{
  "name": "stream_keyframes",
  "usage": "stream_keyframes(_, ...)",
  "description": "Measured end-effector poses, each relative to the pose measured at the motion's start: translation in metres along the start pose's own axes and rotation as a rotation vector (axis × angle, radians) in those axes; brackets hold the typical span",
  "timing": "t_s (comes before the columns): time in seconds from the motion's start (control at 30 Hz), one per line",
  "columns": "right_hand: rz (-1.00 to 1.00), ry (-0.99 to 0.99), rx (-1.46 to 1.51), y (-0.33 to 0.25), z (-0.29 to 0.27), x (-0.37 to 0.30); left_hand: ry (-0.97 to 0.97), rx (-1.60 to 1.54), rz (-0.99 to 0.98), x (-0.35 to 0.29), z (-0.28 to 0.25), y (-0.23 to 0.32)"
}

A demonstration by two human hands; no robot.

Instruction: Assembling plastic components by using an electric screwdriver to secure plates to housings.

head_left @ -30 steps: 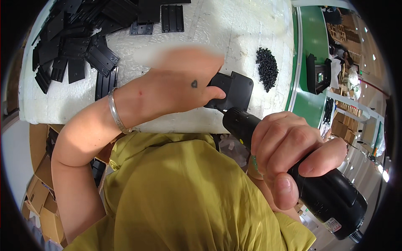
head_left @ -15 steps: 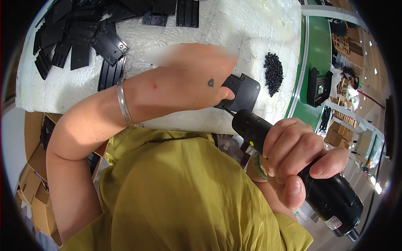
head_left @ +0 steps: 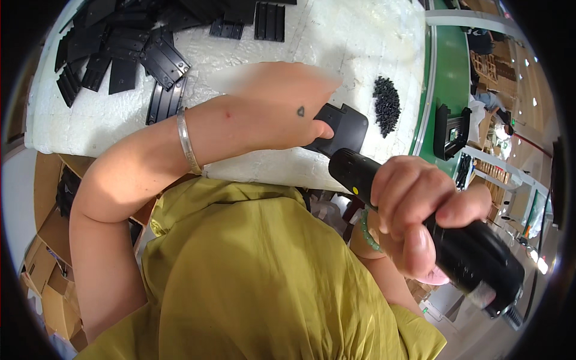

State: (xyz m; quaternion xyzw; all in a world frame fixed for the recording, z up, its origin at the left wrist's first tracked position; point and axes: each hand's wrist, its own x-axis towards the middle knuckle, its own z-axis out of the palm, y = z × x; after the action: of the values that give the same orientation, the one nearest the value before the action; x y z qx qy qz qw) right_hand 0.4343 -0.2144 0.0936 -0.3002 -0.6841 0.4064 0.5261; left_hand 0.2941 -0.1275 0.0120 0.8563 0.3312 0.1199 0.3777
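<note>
A black electric screwdriver [head_left: 477, 258] is wrapped in the fingers of my right hand [head_left: 411, 210]. Its front end meets the near edge of a flat black plastic plate [head_left: 351, 129], and the bit is hidden there. My left hand [head_left: 288, 108] grips that plate, thumb on its upper face, at the table's near side. The other left fingers are mostly out of sight behind the hand. To the right of the plate lies a heap of small black screws [head_left: 387, 107].
Several black plastic plates [head_left: 129, 45] are piled at the table's far left on a white foam-like cover [head_left: 234, 54]. Beyond the table's right edge, a black frame-shaped part [head_left: 450, 132] sits on a green surface [head_left: 450, 66]. Cardboard boxes [head_left: 57, 294] stand at lower left.
The screwdriver's front end has moved up and closer to the plate, so its bit no longer shows. My left hand keeps its hold on the plate.
</note>
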Motion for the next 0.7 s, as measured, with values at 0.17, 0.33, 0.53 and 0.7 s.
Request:
stream_keyframes(0.17,-0.115,0.321,0.272,-0.029,-0.004,-0.01,0.334,-0.097,0.106,-0.006,-0.011,-0.001)
stream_keyframes(0.33,0.131,0.741,-0.015,-0.016,-0.007,-0.017,0.413,-1.025,0.077,-0.006,-0.023,0.029)
stream_keyframes(0.53,0.273,0.708,0.104,-0.01,0.008,-0.017,0.258,-0.907,0.022,-0.026,-0.005,0.055)
stream_keyframes(0.7,0.349,0.546,0.202,-0.015,-0.002,-0.025,-0.176,-1.513,-0.011,-0.041,-0.042,0.045)
